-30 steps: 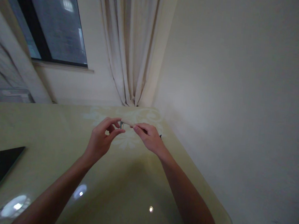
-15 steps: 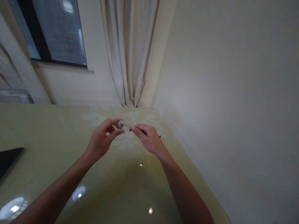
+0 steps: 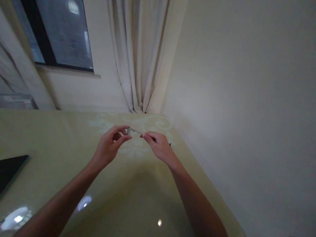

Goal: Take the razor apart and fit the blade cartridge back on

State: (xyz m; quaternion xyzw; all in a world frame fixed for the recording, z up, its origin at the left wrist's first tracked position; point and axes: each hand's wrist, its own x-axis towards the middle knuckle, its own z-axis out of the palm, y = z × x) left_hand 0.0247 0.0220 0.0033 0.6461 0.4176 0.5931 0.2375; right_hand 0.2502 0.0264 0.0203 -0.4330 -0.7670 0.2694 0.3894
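My left hand (image 3: 109,142) is raised over the table, thumb and fingertips pinching the ends of a small upright greenish-grey piece (image 3: 128,131). What that piece is, I cannot make out. Opposite it, my right hand (image 3: 156,144) is closed around the near end of a thin pale stick (image 3: 137,131). The stick slants up to the left, and its far tip is by the top of the small piece, close to my left fingertips. Whether tip and piece touch is too small to tell.
Both hands are above a glossy yellow-green table (image 3: 130,203) with a pale floral pattern. A dark flat tablet-like object (image 3: 2,180) lies at the left. A tiny dark thing (image 3: 170,144) shows behind my right wrist. The wall (image 3: 242,113) runs along the table's right edge.
My right hand has shifted slightly right. The stick has turned and looks narrower, with its tip still near my left fingertips. My left hand is almost unmoved.
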